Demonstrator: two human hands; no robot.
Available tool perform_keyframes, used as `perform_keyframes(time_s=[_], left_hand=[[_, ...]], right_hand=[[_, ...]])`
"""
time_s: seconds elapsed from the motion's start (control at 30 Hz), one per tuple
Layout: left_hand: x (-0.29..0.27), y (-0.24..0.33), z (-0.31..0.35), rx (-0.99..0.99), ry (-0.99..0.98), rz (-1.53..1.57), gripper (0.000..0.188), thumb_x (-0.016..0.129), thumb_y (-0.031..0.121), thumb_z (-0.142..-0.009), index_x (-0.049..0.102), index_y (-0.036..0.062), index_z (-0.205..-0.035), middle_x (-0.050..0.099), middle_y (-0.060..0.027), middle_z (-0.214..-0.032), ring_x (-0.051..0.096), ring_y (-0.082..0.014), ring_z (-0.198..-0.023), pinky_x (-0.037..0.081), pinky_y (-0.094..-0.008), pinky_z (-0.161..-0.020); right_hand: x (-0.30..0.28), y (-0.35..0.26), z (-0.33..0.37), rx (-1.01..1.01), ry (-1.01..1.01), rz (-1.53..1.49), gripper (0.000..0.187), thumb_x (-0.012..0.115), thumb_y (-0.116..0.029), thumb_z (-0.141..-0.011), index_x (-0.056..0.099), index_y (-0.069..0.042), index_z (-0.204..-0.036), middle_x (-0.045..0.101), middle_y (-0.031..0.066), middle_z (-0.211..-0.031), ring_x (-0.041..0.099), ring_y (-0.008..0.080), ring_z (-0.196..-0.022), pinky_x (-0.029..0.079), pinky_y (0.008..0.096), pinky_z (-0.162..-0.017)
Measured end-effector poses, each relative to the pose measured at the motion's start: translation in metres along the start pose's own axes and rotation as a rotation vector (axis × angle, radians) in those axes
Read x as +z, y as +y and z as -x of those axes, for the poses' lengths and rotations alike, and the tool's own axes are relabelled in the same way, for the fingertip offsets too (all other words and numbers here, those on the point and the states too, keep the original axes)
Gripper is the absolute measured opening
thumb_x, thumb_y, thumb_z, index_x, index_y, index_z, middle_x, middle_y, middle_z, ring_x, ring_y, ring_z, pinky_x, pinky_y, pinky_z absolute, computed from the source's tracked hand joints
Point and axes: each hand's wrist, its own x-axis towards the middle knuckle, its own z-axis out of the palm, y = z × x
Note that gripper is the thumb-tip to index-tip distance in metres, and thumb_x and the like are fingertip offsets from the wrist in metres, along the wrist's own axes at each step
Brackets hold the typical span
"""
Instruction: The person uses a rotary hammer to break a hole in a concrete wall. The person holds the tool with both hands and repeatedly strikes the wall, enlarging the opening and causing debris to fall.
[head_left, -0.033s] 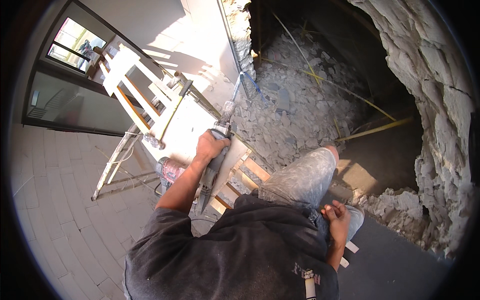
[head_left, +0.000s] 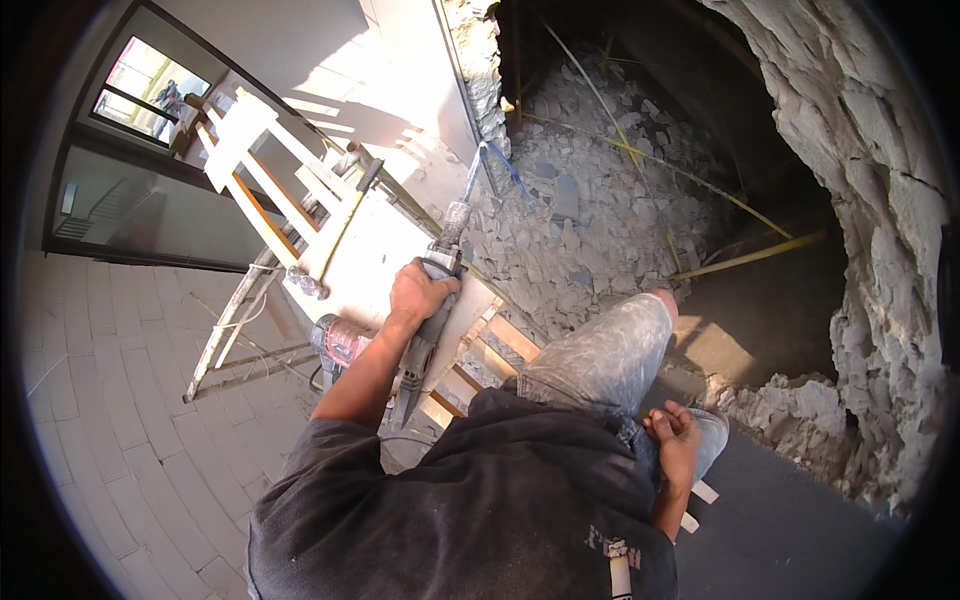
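Note:
My left hand (head_left: pixel 422 292) is wrapped round the handle of a dusty grey demolition hammer (head_left: pixel 455 225), which lies slanted across the plank platform with its front end toward the broken wall. Beside my left forearm rests a second, reddish power tool (head_left: pixel 342 340), partly covered by the arm. My right hand (head_left: pixel 676 440) hangs over my right leg, fingers curled in toward the thumb. Whether anything is held in them cannot be made out. A sledgehammer (head_left: pixel 345 238) with a yellow handle lies left of the demolition hammer.
Beyond my knees a jagged wall opening (head_left: pixel 850 240) shows a heap of rubble (head_left: pixel 580 215) crossed by yellowish poles (head_left: pixel 745 258). Wooden slats (head_left: pixel 512 338) lie under me. A bound pole trestle (head_left: pixel 235 315) stands on the tiled floor (head_left: pixel 125 420); a wooden frame (head_left: pixel 245 140) leans beyond.

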Motion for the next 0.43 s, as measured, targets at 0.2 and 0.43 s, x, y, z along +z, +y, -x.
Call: perform_keyframes(time_s=[0.2, 0.43], left_hand=[[-0.016, 0.003, -0.071, 0.195, -0.139, -0.130, 0.088, 0.088, 0.061, -0.070, 0.071, -0.0114, -0.118, 0.068, -0.0335, -0.117, 0.066, -0.0437, -0.113, 0.053, -0.0475, -0.100], [-0.058, -0.093, -0.116, -0.230, 0.330, -0.598, 0.083, 0.069, 0.052, -0.095, 0.043, -0.0007, -0.154, 0.045, -0.0260, -0.154, 0.041, -0.0416, -0.146, 0.034, -0.0506, -0.121]], right_hand=[[0.024, 0.020, -0.046, 0.013, 0.071, -0.045, 0.036, 0.069, -0.005, -0.100, 0.056, 0.007, -0.131, 0.070, 0.0142, -0.110, 0.072, 0.0216, -0.092, 0.060, 0.0311, -0.085], [-0.028, -0.009, -0.074, 0.034, 0.092, -0.020, 0.033, 0.068, -0.007, -0.101, 0.057, 0.004, -0.130, 0.069, 0.0145, -0.112, 0.073, 0.0212, -0.091, 0.061, 0.0327, -0.087]])
